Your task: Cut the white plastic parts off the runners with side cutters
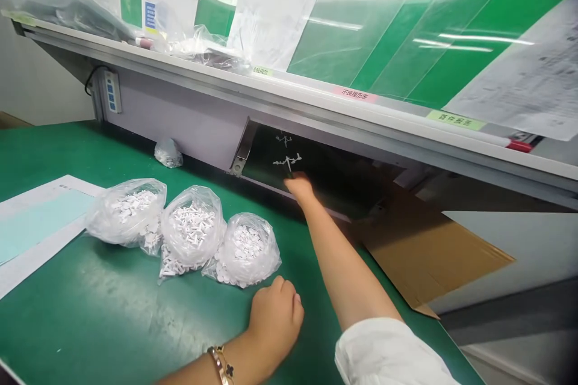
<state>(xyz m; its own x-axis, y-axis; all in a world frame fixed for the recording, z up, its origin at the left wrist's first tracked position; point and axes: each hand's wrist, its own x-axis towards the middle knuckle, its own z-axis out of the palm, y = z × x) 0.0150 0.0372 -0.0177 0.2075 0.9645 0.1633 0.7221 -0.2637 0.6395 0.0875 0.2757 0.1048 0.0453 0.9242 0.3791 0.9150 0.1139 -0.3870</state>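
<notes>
My right hand (298, 187) reaches across the green mat into a dark slot under the shelf, and its fingertips are hidden at the slot's edge. Just above it, small white plastic pieces (287, 162) show against the black interior. My left hand (275, 325), with a gold bracelet at the wrist, rests curled on the mat, holding nothing visible. It lies just below the nearest of three clear plastic bags (246, 249). The other bags (192, 228) (129, 213) sit beside it, and all are filled with small white parts.
A green work mat (112, 313) covers the bench. Papers with a pale blue sheet (40, 222) lie at its left. A small plastic bag (168, 153) stands against the lilac panel. A metal shelf rail (271, 90) runs overhead, and brown cardboard (428, 246) lies right.
</notes>
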